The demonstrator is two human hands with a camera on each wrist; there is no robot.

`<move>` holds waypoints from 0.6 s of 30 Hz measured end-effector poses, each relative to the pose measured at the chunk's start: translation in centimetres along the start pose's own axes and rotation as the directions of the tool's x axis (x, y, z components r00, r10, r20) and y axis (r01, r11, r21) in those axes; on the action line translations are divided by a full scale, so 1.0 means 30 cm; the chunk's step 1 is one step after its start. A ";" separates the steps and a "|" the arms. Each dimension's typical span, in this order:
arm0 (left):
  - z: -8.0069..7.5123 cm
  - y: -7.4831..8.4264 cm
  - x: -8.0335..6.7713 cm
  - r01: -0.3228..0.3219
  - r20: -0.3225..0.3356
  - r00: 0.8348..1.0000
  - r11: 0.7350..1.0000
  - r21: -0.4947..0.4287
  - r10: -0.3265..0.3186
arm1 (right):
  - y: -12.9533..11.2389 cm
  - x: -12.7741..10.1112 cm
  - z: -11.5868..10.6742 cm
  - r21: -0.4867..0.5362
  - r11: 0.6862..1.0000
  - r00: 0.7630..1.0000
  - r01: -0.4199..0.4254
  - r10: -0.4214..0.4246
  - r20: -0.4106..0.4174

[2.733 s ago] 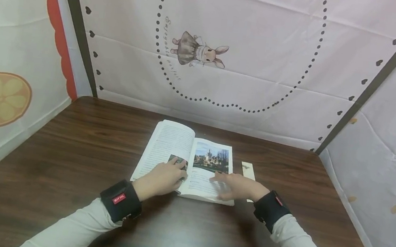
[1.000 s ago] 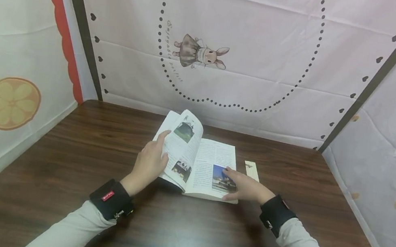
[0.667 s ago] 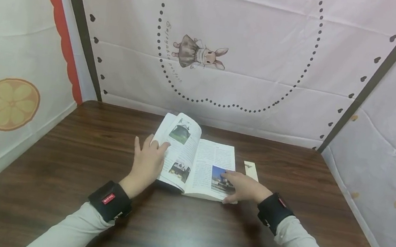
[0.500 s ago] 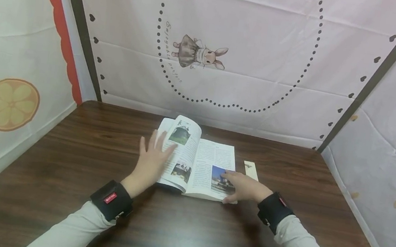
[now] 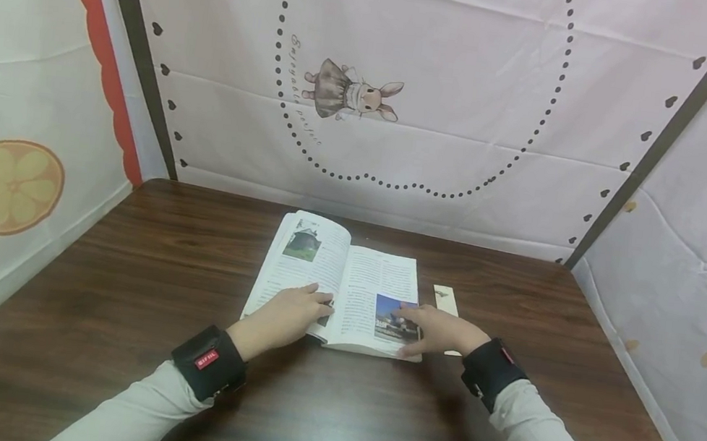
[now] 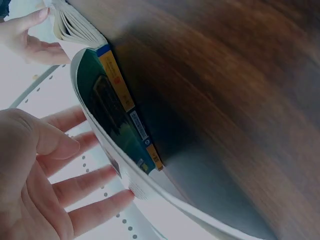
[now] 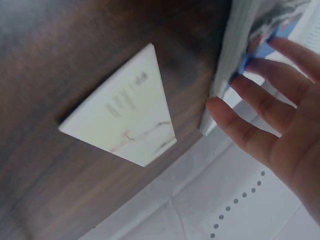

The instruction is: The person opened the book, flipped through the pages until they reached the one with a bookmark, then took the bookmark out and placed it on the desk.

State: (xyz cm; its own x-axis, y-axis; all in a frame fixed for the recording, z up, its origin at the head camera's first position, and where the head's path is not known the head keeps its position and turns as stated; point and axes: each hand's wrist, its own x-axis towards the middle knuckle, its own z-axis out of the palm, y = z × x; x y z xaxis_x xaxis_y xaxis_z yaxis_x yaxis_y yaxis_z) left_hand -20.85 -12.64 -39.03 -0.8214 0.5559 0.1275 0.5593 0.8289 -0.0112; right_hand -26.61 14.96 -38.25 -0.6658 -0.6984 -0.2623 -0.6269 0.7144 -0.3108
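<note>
head view: one open book (image 5: 336,284) lies flat near the middle of the dark wooden table (image 5: 125,274), and one pale bookmark (image 5: 445,300) lies on the wood just beside its right edge. the left hand (image 5: 287,315) rests on the lower left page with fingers stretched out, grasping nothing; the right hand (image 5: 439,330) lies with straight fingers on the photo at the bottom of the right page. judging by this, the book is opened and pinned flat, while the bookmark is not yet picked up or placed between the pages

left wrist view: the left hand's fingers (image 6: 95,180) are spread and relaxed against the page, the green cover (image 6: 112,117) underneath

right wrist view: the right hand's fingers (image 7: 250,125) are straight at the page edge, with the one bookmark (image 7: 127,115) apart on the wood
</note>
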 end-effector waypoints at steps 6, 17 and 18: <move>0.007 0.005 -0.010 0.029 -0.041 0.999 0.999 -0.030 -0.030 | -0.012 -0.002 -0.009 -0.044 0.991 0.988 0.128 -0.131 -0.085; 0.007 0.022 0.019 0.004 -0.131 0.991 1.000 -0.031 -0.008 | -0.053 0.012 -0.024 -0.187 0.979 0.890 0.084 -0.158 -0.428; 0.006 0.024 0.022 0.009 -0.123 0.992 0.999 -0.039 -0.014 | -0.056 0.013 -0.028 -0.191 0.977 0.879 0.089 -0.167 -0.446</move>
State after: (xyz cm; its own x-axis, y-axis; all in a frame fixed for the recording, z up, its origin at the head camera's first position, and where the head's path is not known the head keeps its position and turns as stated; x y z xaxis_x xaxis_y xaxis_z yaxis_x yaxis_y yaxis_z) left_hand -21.01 -11.68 -39.14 -0.8092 0.5324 0.2485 0.5554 0.8311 0.0282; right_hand -26.15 13.51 -37.07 -0.6610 -0.7145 0.2291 -0.7494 0.6444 -0.1522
